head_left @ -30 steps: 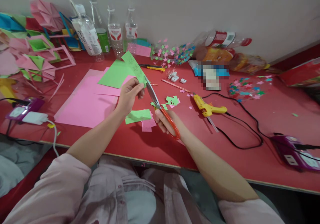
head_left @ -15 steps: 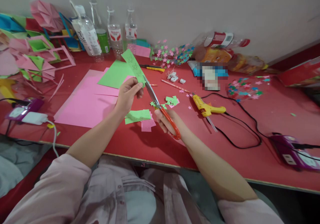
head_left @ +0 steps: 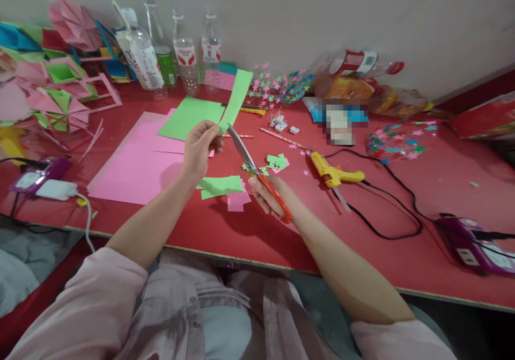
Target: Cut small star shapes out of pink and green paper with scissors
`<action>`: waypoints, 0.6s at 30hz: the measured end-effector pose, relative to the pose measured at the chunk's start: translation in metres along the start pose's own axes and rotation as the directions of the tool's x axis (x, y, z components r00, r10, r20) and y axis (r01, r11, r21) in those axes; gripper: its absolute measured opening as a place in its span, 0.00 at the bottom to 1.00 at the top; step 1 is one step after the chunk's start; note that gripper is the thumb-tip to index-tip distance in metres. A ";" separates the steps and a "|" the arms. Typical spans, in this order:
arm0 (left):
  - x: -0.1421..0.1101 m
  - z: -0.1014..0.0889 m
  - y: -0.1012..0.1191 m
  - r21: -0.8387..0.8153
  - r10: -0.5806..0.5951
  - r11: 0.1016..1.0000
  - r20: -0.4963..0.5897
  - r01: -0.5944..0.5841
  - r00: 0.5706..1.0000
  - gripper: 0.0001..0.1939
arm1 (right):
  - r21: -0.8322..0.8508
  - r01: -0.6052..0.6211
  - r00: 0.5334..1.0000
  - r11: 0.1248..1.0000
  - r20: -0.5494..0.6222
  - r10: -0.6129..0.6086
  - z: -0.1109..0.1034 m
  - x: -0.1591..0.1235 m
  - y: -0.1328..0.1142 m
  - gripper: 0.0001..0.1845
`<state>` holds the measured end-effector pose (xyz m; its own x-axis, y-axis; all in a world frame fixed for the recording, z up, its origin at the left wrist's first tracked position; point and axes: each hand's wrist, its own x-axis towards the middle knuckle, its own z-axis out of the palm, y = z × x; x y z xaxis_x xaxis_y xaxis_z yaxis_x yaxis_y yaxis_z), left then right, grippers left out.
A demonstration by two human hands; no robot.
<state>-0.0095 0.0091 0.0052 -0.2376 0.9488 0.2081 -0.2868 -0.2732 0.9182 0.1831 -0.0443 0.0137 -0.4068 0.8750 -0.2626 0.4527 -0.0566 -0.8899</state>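
My left hand (head_left: 200, 148) pinches the lower end of a green paper strip (head_left: 236, 98), which stands up and leans to the right above the red table (head_left: 442, 188). My right hand (head_left: 269, 195) grips orange-handled scissors (head_left: 257, 172), blades pointing up-left with their tips just right of my left fingers, at the strip's lower end. Green and pink paper scraps (head_left: 225, 188) lie on the table under both hands, with small cut green bits (head_left: 277, 161) just beyond.
Pink sheets (head_left: 137, 161) and a green sheet (head_left: 189, 117) lie left of my hands. A yellow glue gun (head_left: 336, 173) with a black cord lies to the right. Bottles (head_left: 140, 49), folded paper shapes (head_left: 52, 75), paper stars (head_left: 277, 83) and purple power strips (head_left: 475, 242) ring the table.
My left hand has turned the green strip so it now leans right instead of left. The scissors shifted slightly left. My right hand has stayed almost still.
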 end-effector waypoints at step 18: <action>-0.002 0.004 0.000 -0.066 -0.053 0.996 0.070 0.058 0.996 0.12 | 0.025 0.011 1.000 1.000 0.001 -0.011 0.003 0.001 0.003 0.30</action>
<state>-0.0056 0.0073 0.0060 -0.1569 0.9707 0.1821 -0.3608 -0.2280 0.9044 0.1818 -0.0445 0.0097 -0.4128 0.8750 -0.2529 0.4285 -0.0585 -0.9017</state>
